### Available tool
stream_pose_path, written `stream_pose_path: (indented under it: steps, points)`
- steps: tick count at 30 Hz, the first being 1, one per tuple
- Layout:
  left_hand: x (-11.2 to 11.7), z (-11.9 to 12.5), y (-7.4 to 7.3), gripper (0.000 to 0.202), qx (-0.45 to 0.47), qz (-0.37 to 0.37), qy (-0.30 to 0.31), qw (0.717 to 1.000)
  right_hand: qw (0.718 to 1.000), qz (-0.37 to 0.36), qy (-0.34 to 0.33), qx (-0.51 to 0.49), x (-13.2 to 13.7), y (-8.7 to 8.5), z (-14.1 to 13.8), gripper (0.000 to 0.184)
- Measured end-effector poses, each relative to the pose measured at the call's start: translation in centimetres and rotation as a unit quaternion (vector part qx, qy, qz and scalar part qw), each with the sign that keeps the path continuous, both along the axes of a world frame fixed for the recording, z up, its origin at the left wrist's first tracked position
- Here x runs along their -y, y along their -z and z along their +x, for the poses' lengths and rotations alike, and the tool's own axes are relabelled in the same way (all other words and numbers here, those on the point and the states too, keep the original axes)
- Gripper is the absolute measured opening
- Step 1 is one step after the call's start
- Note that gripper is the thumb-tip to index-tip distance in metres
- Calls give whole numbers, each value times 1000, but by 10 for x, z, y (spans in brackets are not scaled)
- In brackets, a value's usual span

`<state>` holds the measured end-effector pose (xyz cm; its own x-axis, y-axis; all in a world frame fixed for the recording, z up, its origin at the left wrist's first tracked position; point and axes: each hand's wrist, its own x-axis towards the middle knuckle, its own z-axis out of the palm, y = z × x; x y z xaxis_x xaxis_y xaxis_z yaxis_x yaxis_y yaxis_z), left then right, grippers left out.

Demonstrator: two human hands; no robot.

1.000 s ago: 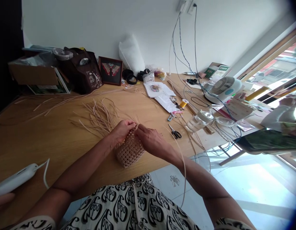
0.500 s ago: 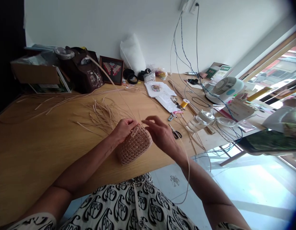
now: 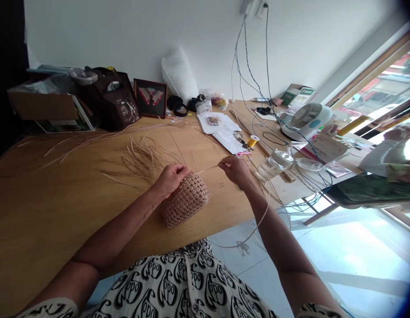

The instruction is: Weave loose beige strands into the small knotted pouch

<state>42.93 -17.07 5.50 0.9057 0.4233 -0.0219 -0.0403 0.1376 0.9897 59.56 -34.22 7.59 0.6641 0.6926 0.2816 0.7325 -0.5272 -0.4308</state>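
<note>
A small woven basket (image 3: 187,202) in pinkish tan strips rests on its side on the wooden table, near the front edge. My left hand (image 3: 172,179) pinches its upper rim between thumb and fingers. Out to the right, my right hand (image 3: 236,170) is closed on a thin weaving strip (image 3: 208,169), which runs taut from the basket's rim. The strip's long tail (image 3: 263,218) loops down past my right forearm, over the table edge. Behind the basket, a bundle of loose strips (image 3: 143,159) fans out on the table.
Papers (image 3: 218,123), a yellow thread spool (image 3: 253,141) and a glass jug (image 3: 274,164) stand at the right. A white fan (image 3: 306,121) sits farther right, with cables hanging above. A dark bag (image 3: 108,99) and a framed moth (image 3: 150,98) line the wall. Another person's arm (image 3: 387,148) shows at far right.
My right hand has moved right, away from the basket, drawing the strip straight. The loop at the rim is gone. My left hand still pinches the rim.
</note>
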Motion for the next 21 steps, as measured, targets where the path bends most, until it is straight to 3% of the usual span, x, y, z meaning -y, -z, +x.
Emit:
stream_pose_path:
  steps: [5,11,17,21]
  points:
    - [1,-1,3,24,4,18,22,1000,987,106,-117,-7,-35,-20,-43,21]
    - [4,-3,0,23,6,51,20,998,978,0,-187,-92,-73,-35,-54,18]
    - [6,-2,-2,24,1,64,35,997,972,-31,-222,-77,-82,-50,-56,12]
    - [7,-1,-1,23,-5,22,63,998,970,-32,-230,-75,-89,-54,-61,12]
